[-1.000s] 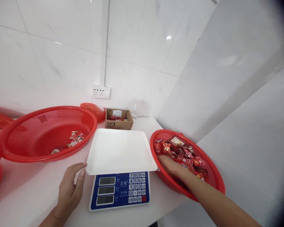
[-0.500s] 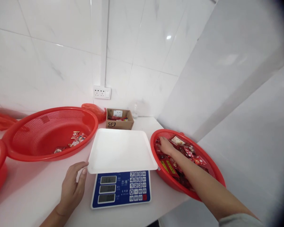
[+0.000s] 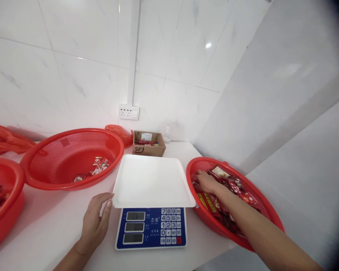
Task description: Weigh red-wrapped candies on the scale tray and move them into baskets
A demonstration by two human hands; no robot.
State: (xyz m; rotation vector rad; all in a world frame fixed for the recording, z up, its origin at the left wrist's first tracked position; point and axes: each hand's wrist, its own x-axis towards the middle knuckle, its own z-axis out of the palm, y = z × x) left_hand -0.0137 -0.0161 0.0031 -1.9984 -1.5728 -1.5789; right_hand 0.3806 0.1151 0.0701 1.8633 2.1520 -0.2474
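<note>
Head view: right hand (image 3: 206, 182) is among wrapped packets (image 3: 210, 202) in the right-side red basket (image 3: 206, 218); fingers partly hidden, grip undeterminable. Left hand (image 3: 95, 220), grip open, is at the white tray (image 3: 154, 182)'s edge. Packets appear light, slick, possibly crushable; sealed edges suit holding.

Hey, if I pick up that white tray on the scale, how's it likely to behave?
The white tray is probably stiff: it lies flat, with no visible sag. It looks thin, so it may be light for its size. Its smooth surface might slip against the left hand at its edge.
</note>
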